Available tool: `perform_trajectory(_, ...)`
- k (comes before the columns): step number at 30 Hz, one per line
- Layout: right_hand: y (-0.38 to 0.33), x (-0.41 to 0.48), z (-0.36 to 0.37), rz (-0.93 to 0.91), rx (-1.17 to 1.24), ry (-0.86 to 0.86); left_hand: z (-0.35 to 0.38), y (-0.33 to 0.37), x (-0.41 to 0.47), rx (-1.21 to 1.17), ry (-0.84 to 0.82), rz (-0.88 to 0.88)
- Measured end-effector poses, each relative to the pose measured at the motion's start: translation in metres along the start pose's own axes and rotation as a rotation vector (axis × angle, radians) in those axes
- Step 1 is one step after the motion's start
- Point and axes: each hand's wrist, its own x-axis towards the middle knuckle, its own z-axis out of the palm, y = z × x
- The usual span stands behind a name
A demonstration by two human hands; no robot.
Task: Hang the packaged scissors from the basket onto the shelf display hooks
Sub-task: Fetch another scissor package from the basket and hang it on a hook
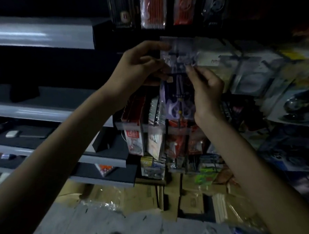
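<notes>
Head view: one clear plastic pack of scissors with pale purple handles, held upright before the dark display rack. The left hand pinches its upper left edge and the right hand pinches its upper right side. Grey shelf boards lie left and red-and-white hanging packets above; hook contact cannot be told.

Packaged scissors held up at the shelf.
Clear pack, upright, pale purple handles at the bottom and blades pointing up, its top edge just below the red pencil packs.
</notes>
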Motion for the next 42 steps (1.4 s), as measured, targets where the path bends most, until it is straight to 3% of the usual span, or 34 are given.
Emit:
perform_trajectory(27, 0.024, 0.017, 0.011, 0.131, 0.133, 0.011, 0.011, -0.024, -0.007, -0.048, 0.061, 0.046)
perform_trajectory(36, 0.023, 0.021, 0.006, 0.119, 0.11, 0.031, 0.034, -0.097, -0.007, 0.04, 0.321, -0.082)
perform_trajectory(42, 0.023, 0.021, 0.007, 0.111, 0.104, 0.063, 0.05, -0.123, -0.002, -0.299, 0.354, -0.225)
